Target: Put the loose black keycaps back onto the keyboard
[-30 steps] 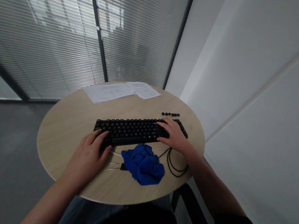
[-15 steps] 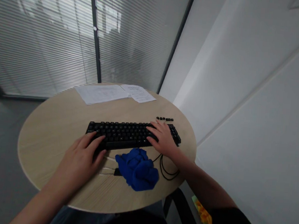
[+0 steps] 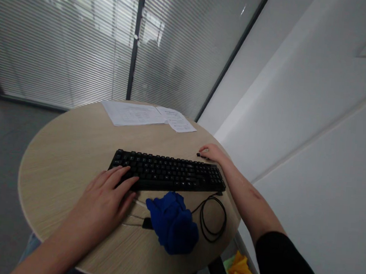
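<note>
A black keyboard [image 3: 170,174] lies across the round table. My left hand [image 3: 109,190] rests on its left end, fingers spread over the keys and front edge. Beyond the keyboard's right end, my right hand [image 3: 212,152] is bent down over small loose black keycaps [image 3: 198,154], its fingers curled in a pinch at them. Most of that row is hidden beneath the hand. A crumpled blue cloth [image 3: 174,225] sits in front of the keyboard. From under its left side stick out a black handle [image 3: 147,223] and thin metal wires [image 3: 133,224].
The keyboard's black cable [image 3: 212,236] lies coiled right of the cloth. Printed sheets [image 3: 137,114] lie at the far side of the wooden table [image 3: 62,144]. A white wall [image 3: 298,120] stands close on the right. Something yellow [image 3: 240,272] is below the table's right edge.
My right hand has left the keyboard's right-hand keys and moved away from me to the loose keycaps. My left hand stays on the keyboard. The camera view has shifted slightly.
</note>
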Demonstrator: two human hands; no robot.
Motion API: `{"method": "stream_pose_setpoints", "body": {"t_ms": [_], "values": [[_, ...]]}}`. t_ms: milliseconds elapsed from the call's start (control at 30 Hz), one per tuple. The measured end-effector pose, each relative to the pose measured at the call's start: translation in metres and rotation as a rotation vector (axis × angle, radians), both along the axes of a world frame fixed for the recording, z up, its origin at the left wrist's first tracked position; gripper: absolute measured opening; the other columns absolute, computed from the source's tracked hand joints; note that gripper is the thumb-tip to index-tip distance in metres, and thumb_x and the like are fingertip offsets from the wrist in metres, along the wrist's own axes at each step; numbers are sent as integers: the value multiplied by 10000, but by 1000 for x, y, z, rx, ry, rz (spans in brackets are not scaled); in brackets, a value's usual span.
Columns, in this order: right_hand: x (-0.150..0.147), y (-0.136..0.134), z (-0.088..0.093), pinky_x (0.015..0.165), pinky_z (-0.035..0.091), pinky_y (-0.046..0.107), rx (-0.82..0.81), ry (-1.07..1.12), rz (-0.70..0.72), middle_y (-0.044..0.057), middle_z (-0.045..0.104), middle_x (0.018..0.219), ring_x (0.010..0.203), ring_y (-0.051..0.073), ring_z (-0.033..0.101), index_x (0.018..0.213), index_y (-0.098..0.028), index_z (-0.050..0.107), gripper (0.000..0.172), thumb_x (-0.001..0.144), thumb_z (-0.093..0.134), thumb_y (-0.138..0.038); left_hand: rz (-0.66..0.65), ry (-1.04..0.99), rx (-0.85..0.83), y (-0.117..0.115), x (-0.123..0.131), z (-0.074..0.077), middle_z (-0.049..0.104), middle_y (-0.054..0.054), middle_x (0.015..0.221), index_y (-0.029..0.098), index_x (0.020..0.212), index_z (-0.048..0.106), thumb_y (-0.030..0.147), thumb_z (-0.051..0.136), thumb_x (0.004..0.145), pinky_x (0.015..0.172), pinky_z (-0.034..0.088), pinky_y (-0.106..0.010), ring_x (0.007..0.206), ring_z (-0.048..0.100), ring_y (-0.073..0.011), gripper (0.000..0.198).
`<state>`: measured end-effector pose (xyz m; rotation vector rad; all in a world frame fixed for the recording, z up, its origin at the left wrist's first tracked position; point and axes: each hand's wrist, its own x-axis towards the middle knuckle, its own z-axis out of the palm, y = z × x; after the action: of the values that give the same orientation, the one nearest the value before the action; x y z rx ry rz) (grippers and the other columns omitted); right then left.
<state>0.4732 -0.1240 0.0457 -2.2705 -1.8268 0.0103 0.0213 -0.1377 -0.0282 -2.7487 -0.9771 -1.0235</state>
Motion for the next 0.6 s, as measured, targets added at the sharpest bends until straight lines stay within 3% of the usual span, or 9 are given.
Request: {"method": "stream_pose_setpoints", "body": {"t_ms": [167,300,433,600], "values": [[-3,8,-5,892,533,277,-42,12,48,12,800,897,892,192,727,828,-215,811,143,739,762,-114,-2,-33,-47,-2,1,-1,622,-172,1382,186,1211,724,462,462,944,1135,414,-610,1311,539,-393,465],[-8,-3,3,880,544,301,30,68,11,58,796,975,889,196,723,948,-169,798,170,793,731,-166,-7,-13,-49,-3,1,3,618,-189,1375,161,1206,726,449,463,945,1133,413,-606,1307,539,-400,469],[-22,-54,5,931,541,366,272,236,72,80,790,995,942,222,719,954,-171,784,194,804,755,-290,-9,3,-57,-4,0,7,613,-180,1380,163,1221,718,442,471,943,1138,412,-590,1298,547,-389,465],[-46,-135,-29,888,554,413,428,334,100,70,778,965,944,253,712,925,-217,782,193,802,771,-365,-22,20,-66,-1,0,5,614,-166,1390,177,1234,708,462,478,934,1135,422,-573,1310,541,-377,474]]}}
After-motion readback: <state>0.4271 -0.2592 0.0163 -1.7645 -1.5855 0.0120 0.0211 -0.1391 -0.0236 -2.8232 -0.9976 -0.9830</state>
